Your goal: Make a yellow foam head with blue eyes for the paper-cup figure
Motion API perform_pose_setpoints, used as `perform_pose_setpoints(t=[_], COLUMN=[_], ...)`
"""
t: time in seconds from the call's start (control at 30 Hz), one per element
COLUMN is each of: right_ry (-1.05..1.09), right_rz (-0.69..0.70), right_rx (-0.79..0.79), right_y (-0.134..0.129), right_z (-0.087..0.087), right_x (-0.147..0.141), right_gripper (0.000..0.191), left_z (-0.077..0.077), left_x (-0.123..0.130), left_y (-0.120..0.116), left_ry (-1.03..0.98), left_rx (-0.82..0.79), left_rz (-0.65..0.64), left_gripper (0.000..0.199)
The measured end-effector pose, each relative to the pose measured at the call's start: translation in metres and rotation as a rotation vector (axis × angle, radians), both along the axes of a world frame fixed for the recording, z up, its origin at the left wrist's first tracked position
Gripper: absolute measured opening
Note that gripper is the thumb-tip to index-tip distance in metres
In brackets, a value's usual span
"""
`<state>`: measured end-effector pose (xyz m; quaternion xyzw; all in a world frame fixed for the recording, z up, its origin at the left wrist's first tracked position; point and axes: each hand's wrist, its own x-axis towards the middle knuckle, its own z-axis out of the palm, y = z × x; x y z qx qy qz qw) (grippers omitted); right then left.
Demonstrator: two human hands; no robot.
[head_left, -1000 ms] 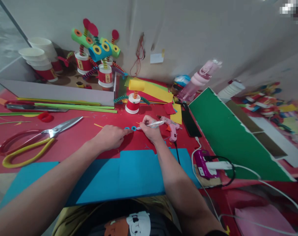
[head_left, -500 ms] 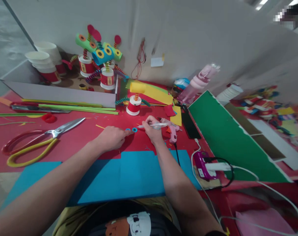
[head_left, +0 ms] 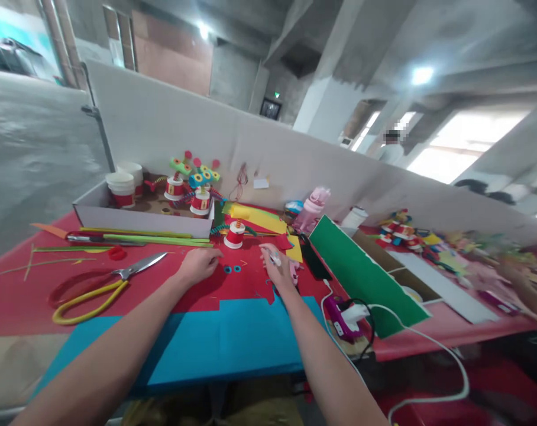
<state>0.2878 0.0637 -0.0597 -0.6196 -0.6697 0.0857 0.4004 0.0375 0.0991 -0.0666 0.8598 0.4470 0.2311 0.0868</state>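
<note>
My right hand (head_left: 277, 265) is closed around a pale pen (head_left: 274, 258) and lies on the red table, beside a pink glue gun (head_left: 294, 271) that it partly hides. My left hand (head_left: 200, 264) rests loosely curled on the table, its fingers slightly apart with nothing visible in them. Between the hands lie two small blue paper rings with dark centres, a left ring (head_left: 227, 270) and a right ring (head_left: 237, 268). Just beyond them stands a red-and-white paper cup figure (head_left: 235, 235) with green folded-paper arms and a yellow tube on top.
Large scissors (head_left: 125, 273) lie at left. Behind them a white box (head_left: 148, 223) holds cups and finished figures. A green board (head_left: 361, 278), a black phone (head_left: 317, 258) and a purple power block (head_left: 342, 319) with cables are at right. Blue sheets (head_left: 233, 343) cover the front edge.
My view has tilted up, showing more of the room. My left hand has drawn back from the blue rings; my right hand, still with the pen, has moved away from them to the right.
</note>
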Motion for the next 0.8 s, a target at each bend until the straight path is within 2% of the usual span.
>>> perform_pose_setpoints(t=[0.07, 0.2, 0.4, 0.57, 0.67, 0.8], right_ry=[-0.107, -0.468, -0.689, -0.542, -0.368, -0.158], right_rz=[-0.009, 0.081, 0.113, 0.071, -0.023, -0.059], right_rx=[-0.007, -0.082, -0.147, -0.088, 0.018, 0.104], right_y=[-0.005, -0.005, 0.022, 0.037, 0.032, 0.018], right_z=[-0.002, -0.011, -0.013, -0.017, -0.016, -0.009], right_x=[0.002, 0.000, -0.008, -0.005, 0.007, 0.018], right_gripper=[0.030, 0.036, 0.033, 0.042, 0.049, 0.040], left_z=[-0.003, -0.009, -0.011, -0.003, -0.002, -0.005], left_x=[-0.001, -0.003, -0.001, 0.032, 0.050, 0.059], left_y=[0.002, 0.006, 0.010, 0.017, 0.026, 0.031], left_ry=[-0.020, -0.063, -0.077, 0.002, 0.076, 0.113], left_rx=[0.017, 0.027, -0.006, -0.093, -0.183, -0.249], left_rz=[0.002, 0.002, -0.032, -0.168, -0.254, -0.260], left_gripper=[0.033, 0.032, 0.032, 0.023, 0.018, 0.025])
